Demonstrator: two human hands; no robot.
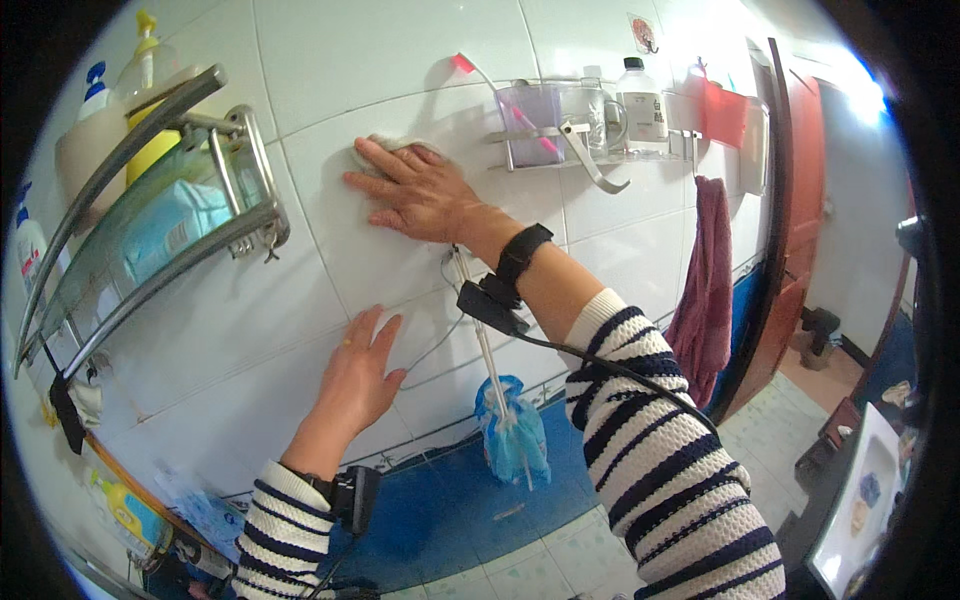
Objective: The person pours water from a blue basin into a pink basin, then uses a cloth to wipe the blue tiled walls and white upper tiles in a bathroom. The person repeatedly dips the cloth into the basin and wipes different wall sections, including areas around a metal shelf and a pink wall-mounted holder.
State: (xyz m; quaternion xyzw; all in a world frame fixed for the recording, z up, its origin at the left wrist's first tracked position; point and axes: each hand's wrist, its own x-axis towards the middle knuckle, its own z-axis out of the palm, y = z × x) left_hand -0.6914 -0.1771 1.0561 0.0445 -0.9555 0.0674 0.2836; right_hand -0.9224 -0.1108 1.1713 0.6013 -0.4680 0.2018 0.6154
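Observation:
My right hand (pixel 420 191) presses a pale folded cloth (pixel 405 142) flat against the white wall tiles (pixel 330 97); most of the cloth is hidden under the palm and fingers. Lower and to the left, my left hand (pixel 360 375) holds nothing. Its fingers are spread close to the tiles, and whether they touch I cannot tell. Just below my right hand, a thin pole (pixel 487 352) hangs on the wall, with a blue plastic bag (pixel 514 435) around its lower end.
At upper left, a metal-railed glass shelf (pixel 105 217) bears pump bottles and a blue packet (pixel 180 221). A wall rack (pixel 487 156) at right holds a purple cup (pixel 529 112), a glass mug and a bottle (pixel 642 112). A mauve towel (pixel 705 300) hangs below, near a brown door (pixel 787 240).

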